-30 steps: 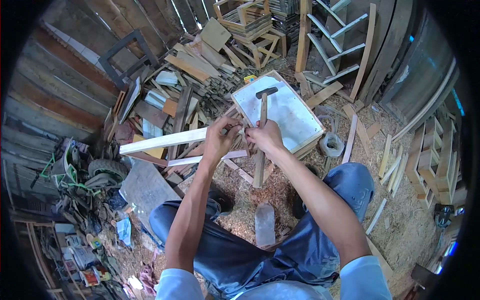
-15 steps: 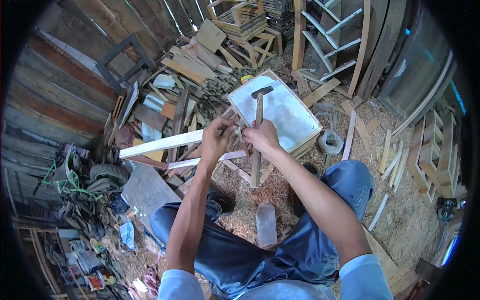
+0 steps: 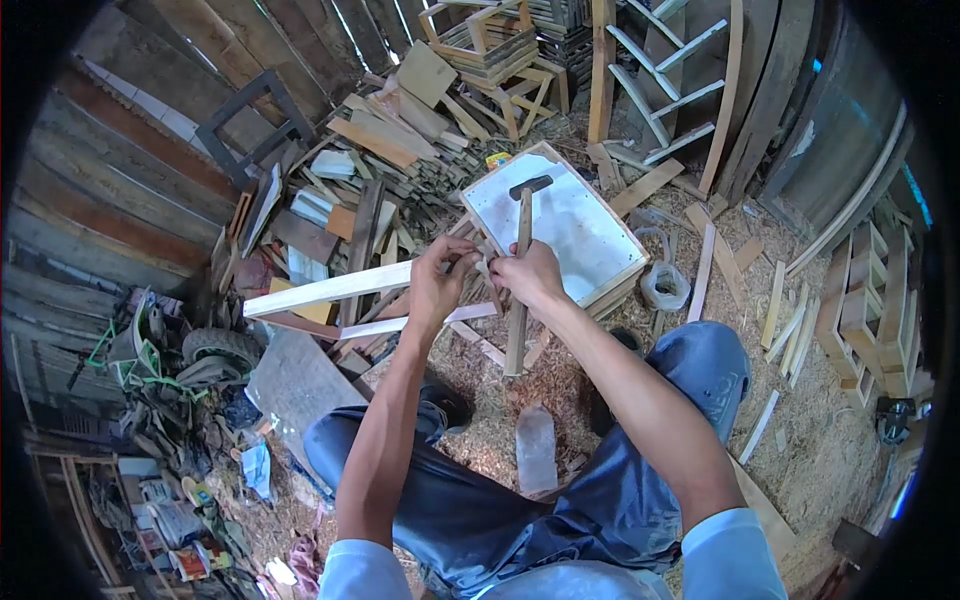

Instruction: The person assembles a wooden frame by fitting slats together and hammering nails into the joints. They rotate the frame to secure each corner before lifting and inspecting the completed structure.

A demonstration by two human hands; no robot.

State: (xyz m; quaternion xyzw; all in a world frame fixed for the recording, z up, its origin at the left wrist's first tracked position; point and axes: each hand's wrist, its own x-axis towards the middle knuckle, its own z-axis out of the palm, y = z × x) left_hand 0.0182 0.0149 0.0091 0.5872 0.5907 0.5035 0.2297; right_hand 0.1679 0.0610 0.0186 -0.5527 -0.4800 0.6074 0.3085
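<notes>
My left hand (image 3: 437, 279) grips the near end of a long pale wooden slat (image 3: 325, 288) that runs out to the left. My right hand (image 3: 529, 272) is closed around the wooden handle of a hammer (image 3: 521, 262) whose dark head (image 3: 531, 185) rests on a white-topped wooden box (image 3: 580, 222). The two hands meet over a small dark piece between the fingers; what it is cannot be told. A second thin slat (image 3: 400, 322) lies just below the hands.
A heap of scrap boards (image 3: 380, 150) lies ahead on the left, wooden crates (image 3: 490, 45) and a ladder-like frame (image 3: 665, 70) behind. Sawdust covers the floor. A coil of wire (image 3: 665, 285) sits right of the box. My knees in jeans (image 3: 700, 370) flank a glass bottle (image 3: 537, 448).
Both hands stay together at the slat's end with only small finger movement. The view shifts slightly; nothing is picked up or let go.
</notes>
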